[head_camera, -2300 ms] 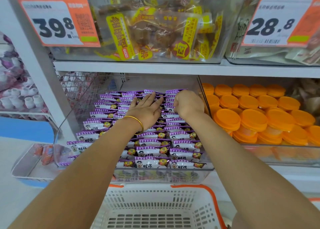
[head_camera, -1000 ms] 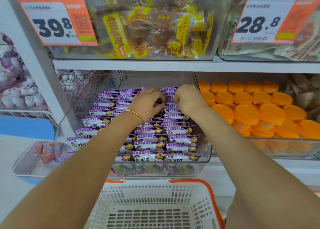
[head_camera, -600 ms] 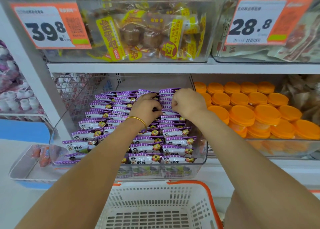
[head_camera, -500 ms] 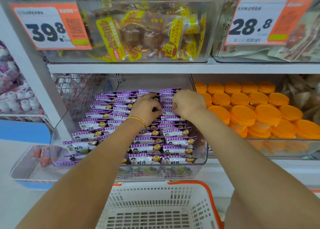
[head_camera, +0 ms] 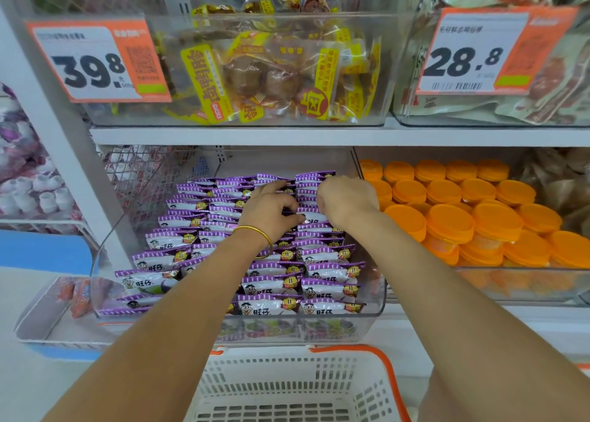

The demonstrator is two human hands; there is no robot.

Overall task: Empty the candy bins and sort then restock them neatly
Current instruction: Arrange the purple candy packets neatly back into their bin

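Beneath our hands: candy packets [head_camera: 329, 275] fill the clear bin [head_camera: 380, 297] | our left hand [head_camera: 271, 211] pinches packets | our right hand [head_camera: 346, 200], just beside, curls over them; we cannot tell its grip.

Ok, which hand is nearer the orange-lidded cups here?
Right. The right hand is on the rightmost column of purple packets, next to the orange-lidded cups; the left hand is further left, over the middle columns.
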